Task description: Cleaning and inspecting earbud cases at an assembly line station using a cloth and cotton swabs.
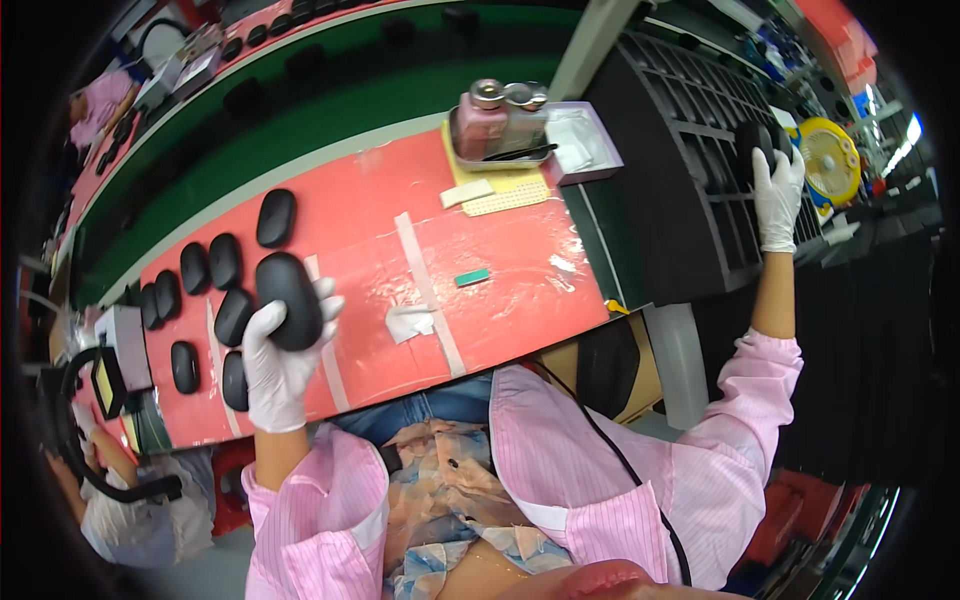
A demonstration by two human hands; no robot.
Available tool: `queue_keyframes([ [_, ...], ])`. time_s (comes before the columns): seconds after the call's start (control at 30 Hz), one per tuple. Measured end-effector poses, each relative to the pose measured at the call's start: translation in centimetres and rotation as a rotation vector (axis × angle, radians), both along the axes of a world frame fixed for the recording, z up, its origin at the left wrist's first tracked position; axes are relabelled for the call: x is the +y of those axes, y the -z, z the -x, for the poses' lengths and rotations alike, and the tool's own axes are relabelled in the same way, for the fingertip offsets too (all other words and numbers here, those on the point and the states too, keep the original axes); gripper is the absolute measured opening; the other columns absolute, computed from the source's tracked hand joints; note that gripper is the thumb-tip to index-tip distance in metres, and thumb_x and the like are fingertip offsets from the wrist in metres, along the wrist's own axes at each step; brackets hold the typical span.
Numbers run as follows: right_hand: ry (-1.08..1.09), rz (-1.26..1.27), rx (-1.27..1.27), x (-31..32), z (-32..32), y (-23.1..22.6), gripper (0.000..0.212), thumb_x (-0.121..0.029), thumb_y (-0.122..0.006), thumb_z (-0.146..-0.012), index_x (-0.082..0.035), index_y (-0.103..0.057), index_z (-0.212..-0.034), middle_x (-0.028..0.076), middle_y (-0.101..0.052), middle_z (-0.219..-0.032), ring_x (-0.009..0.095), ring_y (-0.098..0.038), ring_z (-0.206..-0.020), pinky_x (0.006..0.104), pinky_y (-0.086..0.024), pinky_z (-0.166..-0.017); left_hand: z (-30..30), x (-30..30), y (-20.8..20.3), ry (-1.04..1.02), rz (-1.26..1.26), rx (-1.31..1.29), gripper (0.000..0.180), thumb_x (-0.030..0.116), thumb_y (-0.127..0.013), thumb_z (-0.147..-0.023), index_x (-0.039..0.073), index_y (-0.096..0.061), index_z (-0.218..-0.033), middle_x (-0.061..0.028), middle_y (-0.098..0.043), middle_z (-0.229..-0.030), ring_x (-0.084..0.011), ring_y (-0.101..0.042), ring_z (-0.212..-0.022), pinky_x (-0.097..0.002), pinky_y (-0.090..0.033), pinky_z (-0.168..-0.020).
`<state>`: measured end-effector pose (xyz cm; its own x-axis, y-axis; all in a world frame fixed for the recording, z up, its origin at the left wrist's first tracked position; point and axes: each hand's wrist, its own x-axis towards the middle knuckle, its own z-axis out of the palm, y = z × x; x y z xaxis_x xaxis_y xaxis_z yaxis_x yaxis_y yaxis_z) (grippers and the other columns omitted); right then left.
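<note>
On the left side of the red worktop (372, 372), a person's left hand (282, 375) in a white glove holds a smooth black case (289, 300). The fingers and thumb are clamped on it, one on each side. The case is long and round at the ends.

Eight more black cases (226, 262) sit around and past this hand. Two of them touch or nearly touch, at the far left of the group. One is just beside the glove, on its left.

Far over on the right, the right hand (778, 200), also in a white glove, reaches to a big black crate (690, 130) with lots of slots. Its fingers are spread a bit and are at a dark round thing (757, 145) there. I cannot tell if they grip it or only touch it. A yellow fan (832, 162) is just beside this hand.

In the middle of the worktop are a small green block (472, 277) and a crumpled white cloth (408, 323), a little way apart. Near the back, a pink bottle (481, 128) and a grey bottle (524, 125) stand in a tray. A pale purple box (606, 142) with white stuff in it is right next to them.
</note>
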<state>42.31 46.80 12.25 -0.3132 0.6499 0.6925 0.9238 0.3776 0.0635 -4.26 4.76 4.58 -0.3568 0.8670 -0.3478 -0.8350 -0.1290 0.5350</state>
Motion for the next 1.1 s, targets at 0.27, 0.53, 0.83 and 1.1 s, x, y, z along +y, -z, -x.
queue_keyframes([
  [0.27,-0.268,0.562,-0.143,3.4,-4.7,4.3,0.056,-0.035,-0.036,-0.102,-0.010,-0.026,-0.150,0.019,-0.025,-0.155,0.033,-0.018,-0.145,0.0410,-0.016,-0.117,-4.6,1.6,-0.3,0.001,-0.132,0.116,0.056,0.014,-0.061,-0.083,-0.002,-0.043,-0.133,-0.0145,-0.055,-0.127,-0.0276,-0.055,-0.116,-0.0433,-0.044,-0.101],
  [0.53,-0.787,0.587,0.318,-17.2,15.6,0.5,0.041,-0.004,-0.054,-0.089,0.001,-0.055,-0.129,0.016,-0.057,-0.131,0.030,-0.051,-0.124,0.0381,-0.038,-0.106,-7.8,-0.4,-1.5,-0.018,0.049,0.463,0.057,0.004,-0.079,-0.073,0.003,-0.049,-0.121,-0.0042,-0.060,-0.110,-0.0144,-0.059,-0.105,-0.0305,-0.049,-0.090],
  [0.83,-1.195,1.763,1.101,-30.9,25.9,6.7,0.055,-0.019,-0.068,-0.079,-0.004,-0.057,-0.131,0.015,-0.057,-0.123,0.026,-0.053,-0.119,0.0357,-0.039,-0.103,-8.1,-2.0,-0.5,-0.056,-0.090,0.667,0.073,-0.003,-0.085,-0.063,0.003,-0.047,-0.125,-0.0058,-0.056,-0.117,-0.0175,-0.056,-0.112,-0.0330,-0.047,-0.097],
  [1.1,-1.414,1.310,0.656,-31.4,26.3,7.7,0.058,-0.026,-0.068,-0.083,-0.001,-0.052,-0.133,0.016,-0.054,-0.127,0.028,-0.051,-0.121,0.0367,-0.038,-0.104,-7.2,-3.3,0.3,-0.001,-0.037,0.509,0.073,-0.003,-0.085,-0.064,0.001,-0.046,-0.126,-0.0077,-0.056,-0.118,-0.0178,-0.056,-0.110,-0.0338,-0.049,-0.095],
])
